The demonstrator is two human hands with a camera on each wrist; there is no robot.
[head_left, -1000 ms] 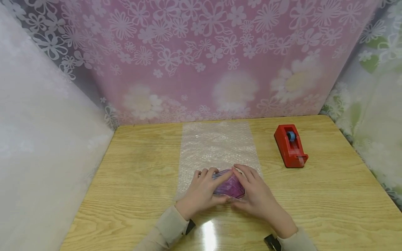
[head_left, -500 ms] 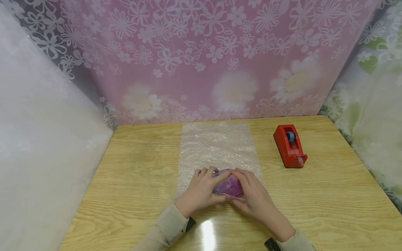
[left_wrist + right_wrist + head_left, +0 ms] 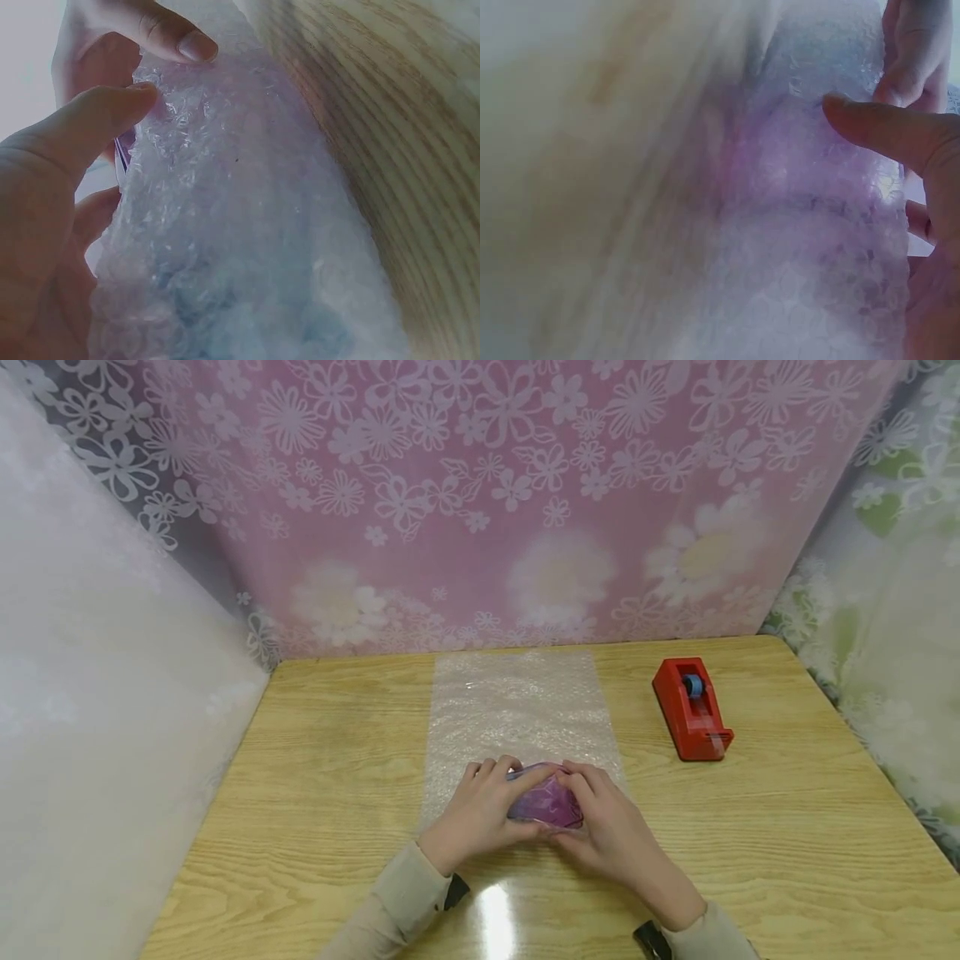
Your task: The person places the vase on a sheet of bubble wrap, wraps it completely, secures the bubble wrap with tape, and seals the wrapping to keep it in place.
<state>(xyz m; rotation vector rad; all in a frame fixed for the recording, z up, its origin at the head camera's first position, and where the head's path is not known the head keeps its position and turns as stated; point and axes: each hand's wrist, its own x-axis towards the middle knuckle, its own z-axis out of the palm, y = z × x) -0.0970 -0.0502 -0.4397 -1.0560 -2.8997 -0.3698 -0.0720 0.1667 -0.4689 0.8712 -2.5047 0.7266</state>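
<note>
A purple-and-blue object (image 3: 551, 802) of unclear kind lies at the near end of a bubble wrap sheet (image 3: 521, 710), whose near edge is folded up against it. My left hand (image 3: 483, 810) grips its left side, the thumb low in front and the fingers over the top. On the other side my right hand (image 3: 611, 827) holds it the same way. In the left wrist view, the thumb presses on the bubble wrap (image 3: 240, 210), and a purple edge shows behind it. Through the bubble wrap (image 3: 802, 165) in the right wrist view, the purple colour shows blurred.
A red tape dispenser (image 3: 690, 714) with a blue-cored roll stands at the right on the wooden table (image 3: 322, 752). A pink floral curtain (image 3: 465, 527) hangs behind the table's far edge. Pale cloths (image 3: 112, 693) hang at both sides.
Both hands stay around the purple object. The right hand's fingers have shifted slightly along its top. The sheet and the tape dispenser stay where they were.
</note>
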